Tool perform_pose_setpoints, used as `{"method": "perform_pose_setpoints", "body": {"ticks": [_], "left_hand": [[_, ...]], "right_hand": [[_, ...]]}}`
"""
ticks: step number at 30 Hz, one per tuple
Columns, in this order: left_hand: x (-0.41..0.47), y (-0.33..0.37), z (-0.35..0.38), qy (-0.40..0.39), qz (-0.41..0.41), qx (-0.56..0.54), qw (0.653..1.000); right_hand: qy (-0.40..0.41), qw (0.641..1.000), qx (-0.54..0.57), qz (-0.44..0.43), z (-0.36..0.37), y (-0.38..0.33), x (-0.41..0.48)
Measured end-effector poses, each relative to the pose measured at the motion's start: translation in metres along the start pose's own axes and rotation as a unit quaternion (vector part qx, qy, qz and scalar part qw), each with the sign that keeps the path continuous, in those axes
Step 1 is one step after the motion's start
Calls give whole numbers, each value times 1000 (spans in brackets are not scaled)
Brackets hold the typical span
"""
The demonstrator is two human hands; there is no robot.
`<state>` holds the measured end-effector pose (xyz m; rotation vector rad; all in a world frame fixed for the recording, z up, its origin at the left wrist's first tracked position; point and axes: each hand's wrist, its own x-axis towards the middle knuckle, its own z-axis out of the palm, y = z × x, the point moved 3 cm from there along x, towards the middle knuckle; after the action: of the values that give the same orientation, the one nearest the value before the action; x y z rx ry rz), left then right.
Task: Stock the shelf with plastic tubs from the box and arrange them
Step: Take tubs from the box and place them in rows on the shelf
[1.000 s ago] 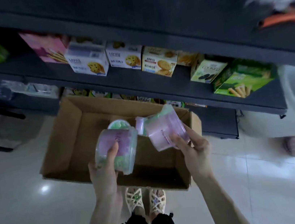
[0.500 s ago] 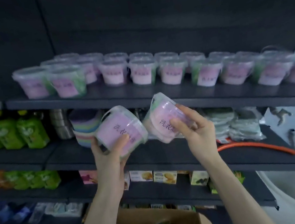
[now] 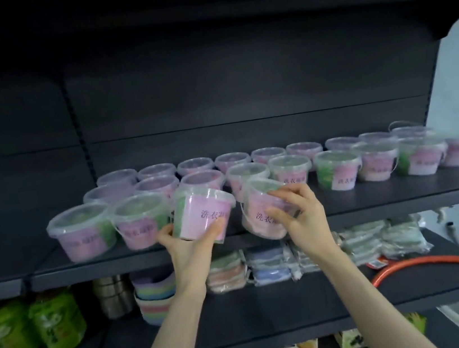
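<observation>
Mid-placement here: left hand grips one plastic tub, right hand grips a tilted tub, both mid-frame over the shelf front edge, so next I'd guess they go upright beside the front row.

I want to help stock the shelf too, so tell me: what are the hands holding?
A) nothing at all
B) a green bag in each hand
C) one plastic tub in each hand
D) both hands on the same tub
C: the left hand grips the left tub from below, and the right hand grips the right tub, which is tilted, both at the front of the shelf.
</observation>
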<state>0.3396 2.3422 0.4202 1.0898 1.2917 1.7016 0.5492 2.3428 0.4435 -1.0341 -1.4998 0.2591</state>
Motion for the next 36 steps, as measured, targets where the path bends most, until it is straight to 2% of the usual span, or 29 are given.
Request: {"method": "perform_pose_setpoints", "body": {"ticks": [5, 8, 12, 18, 26, 30, 33, 36], "left_hand": [[25, -8, 15, 32, 34, 94, 994], [32, -17, 15, 80, 73, 233, 967], [32, -31, 15, 97, 101, 335, 932], [28, -30, 12, 122, 125, 322, 930], [30, -30, 3, 92, 145, 354, 919], [25, -31, 2, 65, 139, 371, 916], [14, -40, -3, 32, 161, 406, 899], [-5, -52, -9, 21, 193, 428, 883]], "right_hand": [[-38, 995, -90, -20, 21, 15, 26], [-79, 989, -123, -38, 24, 22, 30], [-85, 989, -115, -42, 24, 25, 30], [-93, 987, -124, -35, 36, 26, 31], [-79, 989, -122, -31, 43, 24, 31], [-102, 980, -168, -7, 44, 17, 27], [-119, 969, -215, 16, 41, 8, 15], [-87, 973, -214, 15, 31, 2, -11]]}}
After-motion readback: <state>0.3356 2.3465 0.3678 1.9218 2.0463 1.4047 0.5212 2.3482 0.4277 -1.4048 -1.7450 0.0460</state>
